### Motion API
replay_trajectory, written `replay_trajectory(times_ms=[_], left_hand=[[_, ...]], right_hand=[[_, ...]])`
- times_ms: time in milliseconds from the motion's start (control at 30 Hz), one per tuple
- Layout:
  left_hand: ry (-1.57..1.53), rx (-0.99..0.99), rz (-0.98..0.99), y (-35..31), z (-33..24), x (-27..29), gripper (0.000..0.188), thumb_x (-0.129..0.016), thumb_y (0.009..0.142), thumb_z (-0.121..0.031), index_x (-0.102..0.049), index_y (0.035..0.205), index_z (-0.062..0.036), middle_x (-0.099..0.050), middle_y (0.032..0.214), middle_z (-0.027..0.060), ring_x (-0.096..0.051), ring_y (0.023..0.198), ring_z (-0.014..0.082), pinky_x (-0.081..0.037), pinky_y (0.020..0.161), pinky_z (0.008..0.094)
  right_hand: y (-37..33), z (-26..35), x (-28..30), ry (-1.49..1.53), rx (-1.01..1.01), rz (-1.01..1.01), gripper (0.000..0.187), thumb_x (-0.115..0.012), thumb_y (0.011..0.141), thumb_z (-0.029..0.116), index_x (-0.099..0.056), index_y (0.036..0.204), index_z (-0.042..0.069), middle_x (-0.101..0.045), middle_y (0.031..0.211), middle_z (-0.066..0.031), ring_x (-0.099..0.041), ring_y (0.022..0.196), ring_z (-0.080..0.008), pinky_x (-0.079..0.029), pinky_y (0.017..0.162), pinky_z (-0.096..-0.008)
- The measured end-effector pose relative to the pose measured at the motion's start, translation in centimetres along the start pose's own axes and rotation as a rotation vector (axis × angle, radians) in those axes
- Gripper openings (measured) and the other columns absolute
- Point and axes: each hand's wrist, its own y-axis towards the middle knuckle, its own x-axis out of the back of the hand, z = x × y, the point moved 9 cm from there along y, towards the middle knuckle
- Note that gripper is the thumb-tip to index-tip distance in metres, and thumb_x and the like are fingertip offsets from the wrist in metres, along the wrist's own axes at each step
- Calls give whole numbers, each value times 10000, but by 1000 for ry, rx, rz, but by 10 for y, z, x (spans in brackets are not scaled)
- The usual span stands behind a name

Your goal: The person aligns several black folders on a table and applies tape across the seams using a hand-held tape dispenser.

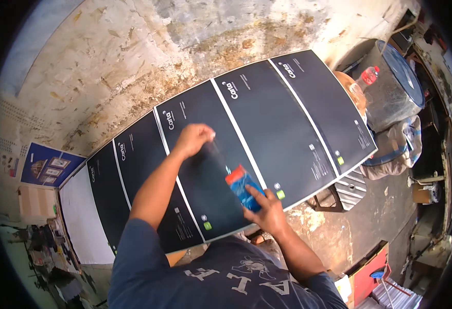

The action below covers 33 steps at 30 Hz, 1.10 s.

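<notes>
My right hand [268, 212] holds a small blue packet with an orange-red end [247, 189], fingers wrapped round its lower part. The packet is tilted over the dark panel, its red end pointing up and left. Farther up and to the left, my left hand [196, 139] is closed in a pinch. A small pale spot shows at its fingertips, and a faint blurred streak runs from there toward the packet's red end; what it is I cannot make out. Under both hands lies a wide dark sheet [288, 123] crossed by several white strips, with small green marks along its near edge.
A stained wall [133, 62] runs behind the sheet. At the right are a large grey drum [390, 87], a clear bottle with a red cap [368, 76] and a sack [398, 149]. A blue framed poster [51, 166] stands at the left. A red board [369, 275] is at lower right.
</notes>
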Motion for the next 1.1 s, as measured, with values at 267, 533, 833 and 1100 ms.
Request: replay_trajectory(times_ms=[267,533,833,1100], left_hand=[[740,-382,-376,197,-28,66,189,-678,912,-335,-776,922,-173,-745,844,61,-696,778,252,-509,756,383],[832,-600,-492,219,-5,44,101,-685,866,-258,-774,894,-218,-733,875,-10,-668,887,207,-453,789,409],[892,-645,-464,225,6,34,108,-710,846,-299,-783,898,-238,-696,831,-61,-591,901,178,-410,822,378],[926,-634,-658,219,4,43,290,-734,863,-292,-709,1144,-225,-630,866,-32,-603,884,183,-439,771,377]], right_hand=[[237,-35,-29,-165,-159,-36,617,-815,743,245,-645,1328,147,-640,971,-218,-677,832,-389,-568,788,-457],[270,-55,-53,-169,-300,-19,624,-820,738,281,-655,1319,127,-649,964,-204,-680,860,-359,-559,807,-442],[282,-53,-60,-262,-351,3,612,-793,749,273,-652,1311,78,-690,1028,-231,-684,930,-348,-541,868,-413],[285,-57,-62,-250,-340,-6,583,-782,737,296,-675,1281,117,-678,977,-226,-691,914,-392,-559,844,-458]])
